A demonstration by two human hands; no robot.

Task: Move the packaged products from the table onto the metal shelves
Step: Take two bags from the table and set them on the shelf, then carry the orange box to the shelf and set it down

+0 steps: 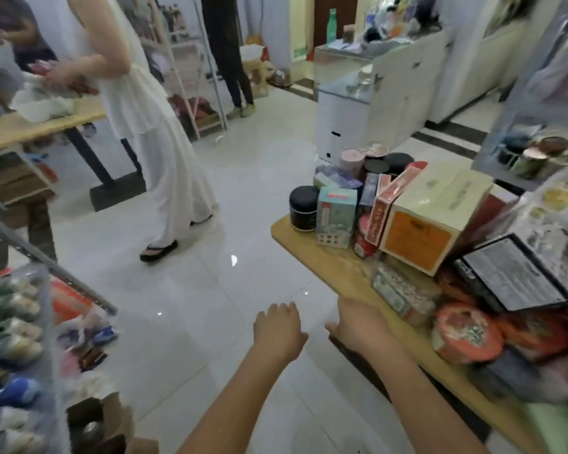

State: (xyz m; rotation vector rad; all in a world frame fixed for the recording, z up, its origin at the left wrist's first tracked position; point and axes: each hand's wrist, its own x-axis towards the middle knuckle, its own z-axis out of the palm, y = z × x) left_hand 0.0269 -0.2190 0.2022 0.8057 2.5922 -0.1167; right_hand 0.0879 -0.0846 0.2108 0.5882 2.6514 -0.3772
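Reaching with left hand and right hand both empty, fingers loose, toward products heaped on the surface, risking knocking the tilted box off its edge if bumped.

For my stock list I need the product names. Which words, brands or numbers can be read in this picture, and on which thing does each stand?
None can be read; every print is blurred or too small.
Cream box, orange label: dark print, blurred.
Black packet, white panel: dense lines, too small.
Red-and-white carton: letters blurred.
Teal box: marks blurred.
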